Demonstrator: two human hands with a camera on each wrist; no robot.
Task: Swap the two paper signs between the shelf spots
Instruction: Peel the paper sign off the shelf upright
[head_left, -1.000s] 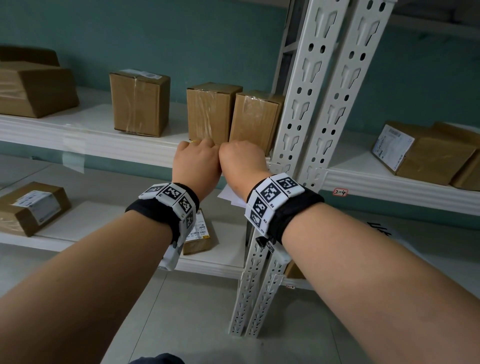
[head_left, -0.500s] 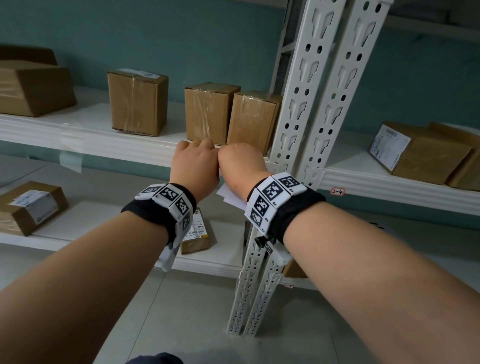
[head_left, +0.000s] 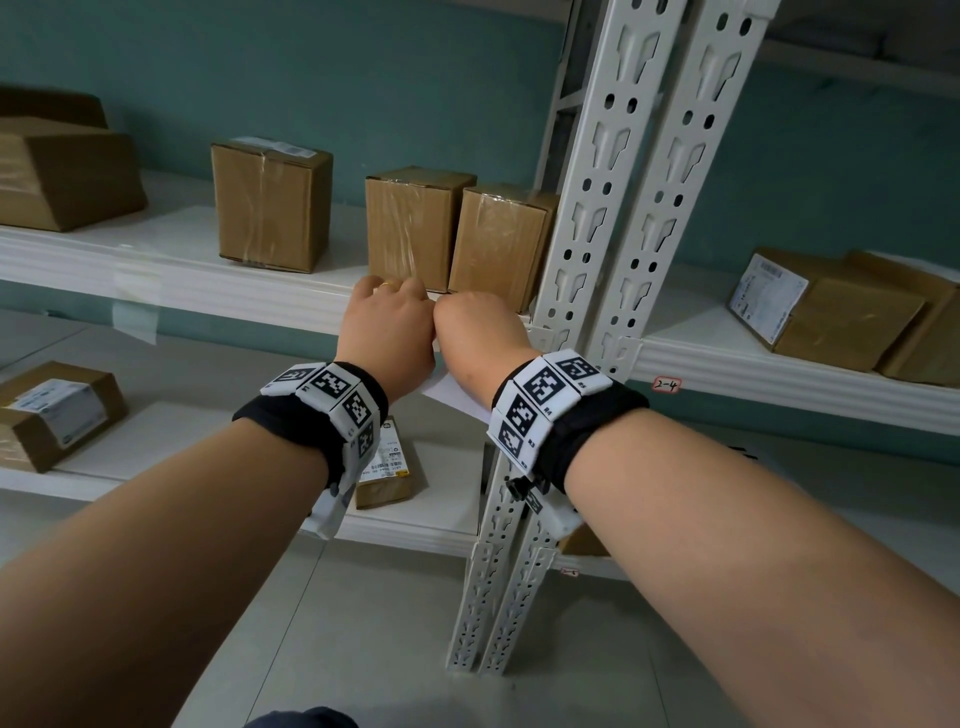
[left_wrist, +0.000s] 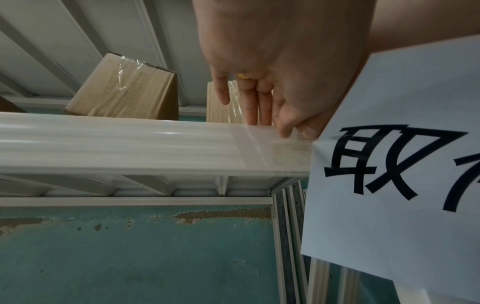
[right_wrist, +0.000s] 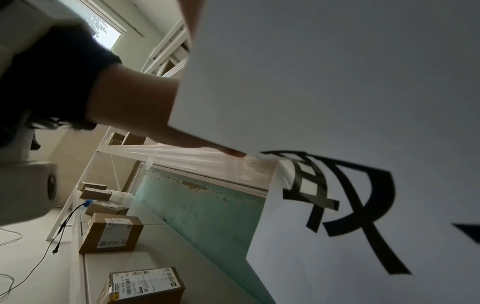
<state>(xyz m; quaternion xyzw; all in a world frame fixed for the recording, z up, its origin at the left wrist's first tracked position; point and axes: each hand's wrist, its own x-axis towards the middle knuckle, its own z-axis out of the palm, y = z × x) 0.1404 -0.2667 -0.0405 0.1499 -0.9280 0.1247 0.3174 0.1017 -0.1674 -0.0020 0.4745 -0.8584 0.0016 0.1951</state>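
The paper sign (left_wrist: 389, 216) hangs under both hands along the shelf beam (left_wrist: 130, 144), left hand (head_left: 387, 332) pinching its corner tape (left_wrist: 246, 148) (right hand (head_left: 478, 338) curled, grip hidden).

Your head camera looks forward and down on the shelf edge (head_left: 208, 291). Both wrist cameras sit close beneath it, looking up, and share the paper sign (left_wrist: 389, 185) at 3 o'clock.

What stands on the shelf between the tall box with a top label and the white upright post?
Two boxes side by side, the left box and the right box; the head view shows them.
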